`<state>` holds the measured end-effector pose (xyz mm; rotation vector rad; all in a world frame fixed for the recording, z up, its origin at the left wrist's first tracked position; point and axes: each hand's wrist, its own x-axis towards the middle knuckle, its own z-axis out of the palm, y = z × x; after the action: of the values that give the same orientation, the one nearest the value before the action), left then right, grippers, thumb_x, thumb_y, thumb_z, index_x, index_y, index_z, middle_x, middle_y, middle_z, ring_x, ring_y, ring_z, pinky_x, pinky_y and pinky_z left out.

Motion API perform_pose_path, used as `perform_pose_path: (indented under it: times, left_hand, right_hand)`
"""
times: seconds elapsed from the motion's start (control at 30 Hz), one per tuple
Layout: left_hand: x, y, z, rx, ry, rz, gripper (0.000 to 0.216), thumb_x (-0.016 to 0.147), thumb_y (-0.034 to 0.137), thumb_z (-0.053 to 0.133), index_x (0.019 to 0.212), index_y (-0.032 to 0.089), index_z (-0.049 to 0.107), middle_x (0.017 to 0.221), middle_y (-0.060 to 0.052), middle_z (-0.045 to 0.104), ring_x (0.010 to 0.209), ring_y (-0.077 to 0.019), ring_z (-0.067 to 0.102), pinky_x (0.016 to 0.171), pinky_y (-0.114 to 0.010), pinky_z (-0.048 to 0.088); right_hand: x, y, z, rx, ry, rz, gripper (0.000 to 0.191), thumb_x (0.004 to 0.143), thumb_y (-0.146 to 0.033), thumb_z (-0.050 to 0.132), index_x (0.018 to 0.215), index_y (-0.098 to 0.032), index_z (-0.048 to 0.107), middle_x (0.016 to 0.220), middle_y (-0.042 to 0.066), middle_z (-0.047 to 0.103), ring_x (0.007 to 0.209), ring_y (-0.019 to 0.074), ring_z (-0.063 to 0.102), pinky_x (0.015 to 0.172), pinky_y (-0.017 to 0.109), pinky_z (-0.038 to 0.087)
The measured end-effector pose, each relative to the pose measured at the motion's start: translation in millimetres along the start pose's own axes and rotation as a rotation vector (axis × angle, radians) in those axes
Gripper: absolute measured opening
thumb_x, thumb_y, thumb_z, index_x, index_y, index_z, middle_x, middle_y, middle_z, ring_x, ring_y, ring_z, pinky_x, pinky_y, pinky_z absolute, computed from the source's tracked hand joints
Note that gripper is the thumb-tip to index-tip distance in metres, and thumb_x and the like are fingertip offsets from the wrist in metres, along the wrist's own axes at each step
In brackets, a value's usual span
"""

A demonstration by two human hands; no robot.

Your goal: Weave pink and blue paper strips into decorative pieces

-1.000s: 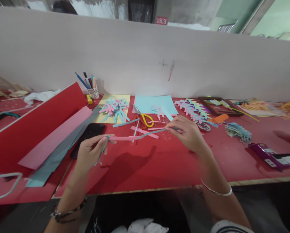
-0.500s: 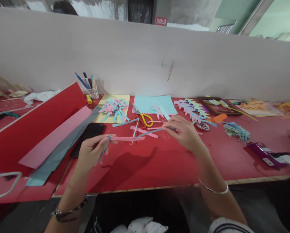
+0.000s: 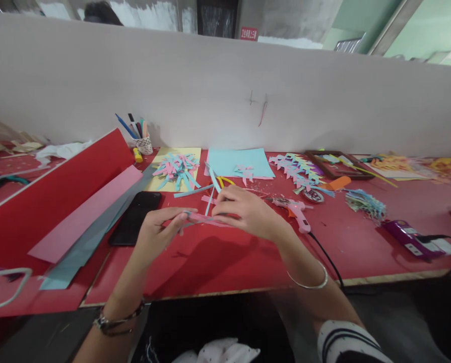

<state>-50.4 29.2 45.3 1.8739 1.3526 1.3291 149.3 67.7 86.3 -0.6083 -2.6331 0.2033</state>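
Note:
My left hand (image 3: 163, 232) pinches the folded end of a pink paper strip (image 3: 198, 217) above the red table. A blue strip lies along it there. My right hand (image 3: 248, 212) is closed around the far part of these strips, and a light blue paper strip (image 3: 213, 177) sticks up from its fingers. Where the strips cross is partly hidden by the right fingers. Behind the hands lie another blue strip (image 3: 193, 191) and yellow-handled scissors (image 3: 225, 181), partly covered. To the right of my right hand rests a pink hot glue gun (image 3: 295, 209).
A black phone (image 3: 138, 217) and long pink paper sheets (image 3: 91, 212) lie at left. Toward the back are a pen cup (image 3: 144, 145), a pile of folded strips (image 3: 178, 169) and a braided paper chain (image 3: 297, 169). A purple power strip (image 3: 410, 239) sits at right.
My right hand has moved left, close to my left hand, carrying its strip end along. The glue gun has come into view from behind it. My left hand has shifted slightly right.

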Motion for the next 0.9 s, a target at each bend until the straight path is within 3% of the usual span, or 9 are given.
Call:
perform_pose_path:
  times: [0.1,0.2,0.37,0.6,0.77,0.9]
  left_hand:
    - [2.6,1.2,1.6,0.007,0.018,0.13,0.022,0.072,0.03,0.049,0.063,0.019,0.067,0.058,-0.001,0.063,0.05,-0.0116,0.052,0.049,-0.022,0.042]
    - [1.0,0.2,3.2,0.024,0.053,0.175,0.02,0.072,0.028,0.051,0.065,0.021,0.067,0.061,-0.001,0.062,0.056,-0.0123,0.053,0.052,-0.022,0.042]
    - [-4.0,0.3,7.9,0.023,0.077,0.132,0.022,0.075,0.025,0.047,0.072,0.02,0.069,0.062,0.0,0.058,0.051,-0.0098,0.048,0.047,-0.021,0.038]
    - [-6.1,2.4,15.7,-0.046,0.108,0.123,0.023,0.075,0.025,0.048,0.072,0.019,0.07,0.06,-0.001,0.055,0.048,-0.0089,0.043,0.044,-0.021,0.036]
    - [-8.8,3.4,22.1,-0.081,0.148,0.096,0.022,0.076,0.026,0.048,0.076,0.02,0.07,0.06,0.0,0.051,0.049,-0.0088,0.042,0.044,-0.021,0.036]
    - [-10.4,2.4,25.7,-0.117,0.145,0.045,0.023,0.077,0.028,0.047,0.078,0.019,0.069,0.06,0.001,0.048,0.047,-0.0082,0.041,0.042,-0.021,0.035]
  right_hand:
    - [9.0,-3.5,0.3,0.038,-0.063,-0.025,0.019,0.084,-0.024,0.043,0.082,-0.017,0.061,0.087,0.005,0.052,0.082,0.0131,0.048,0.074,0.026,0.04]
    - [12.3,-6.3,1.3,0.146,-0.077,0.002,0.013,0.083,-0.024,0.046,0.088,-0.019,0.058,0.094,0.004,0.05,0.084,0.0122,0.049,0.077,0.027,0.041]
    - [8.9,-7.1,10.2,0.415,0.068,0.122,0.026,0.079,-0.027,0.053,0.103,-0.02,0.048,0.103,0.004,0.048,0.079,0.0085,0.053,0.078,0.026,0.045]
    - [4.3,-9.8,16.1,0.473,0.167,0.223,0.014,0.079,-0.026,0.052,0.09,-0.018,0.055,0.088,0.003,0.058,0.08,0.0102,0.055,0.075,0.025,0.045]
    - [0.7,-12.0,16.3,0.43,0.168,0.303,0.013,0.08,-0.025,0.05,0.078,-0.017,0.06,0.073,0.0,0.062,0.067,0.0089,0.055,0.064,0.021,0.042]
    - [1.7,-13.0,16.7,0.468,0.188,0.343,0.013,0.079,-0.024,0.051,0.075,-0.017,0.061,0.073,0.0,0.064,0.067,0.0085,0.056,0.061,0.02,0.04]
